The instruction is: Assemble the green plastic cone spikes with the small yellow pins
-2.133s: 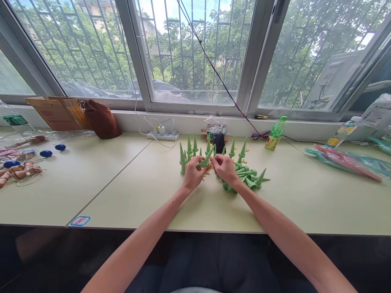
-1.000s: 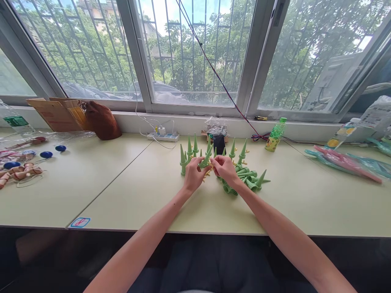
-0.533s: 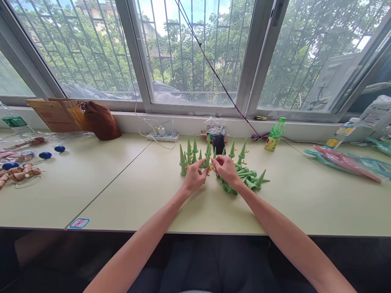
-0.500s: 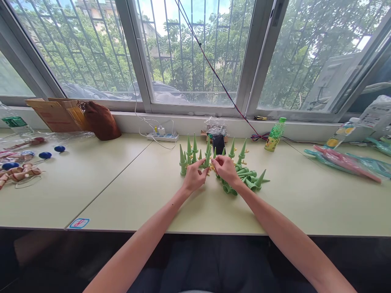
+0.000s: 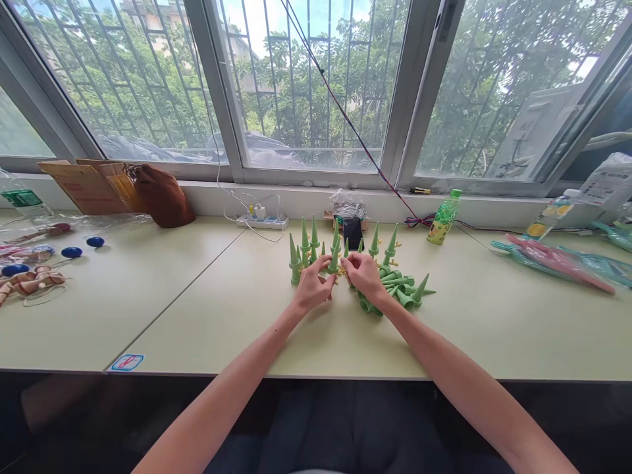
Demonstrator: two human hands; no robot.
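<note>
Between my hands a green cone (image 5: pixel 334 259) stands upright, and the fingers of my left hand (image 5: pixel 314 284) are closed around its lower part. My right hand (image 5: pixel 362 273) is pinched just to the right of that cone, beside small yellow pieces; what its fingertips hold is too small to make out. Several upright green cones (image 5: pixel 295 262) stand to the left and behind. More cones with yellow pieces (image 5: pixel 390 247) stand behind my right hand. A pile of loose green cones (image 5: pixel 395 283) lies to the right of my right hand, partly covered by it.
Behind the cones are a black object (image 5: pixel 353 233) and a power strip (image 5: pixel 262 221). A green bottle (image 5: pixel 444 217) stands to the right, near plastic packages (image 5: pixel 560 261). Blue balls (image 5: pixel 72 252), a brown bag (image 5: pixel 164 197) and cardboard (image 5: pixel 91 187) are on the left.
Both hands stay almost in place; the fingers of my left hand have shifted slightly around the cone. The view has moved very slightly.
</note>
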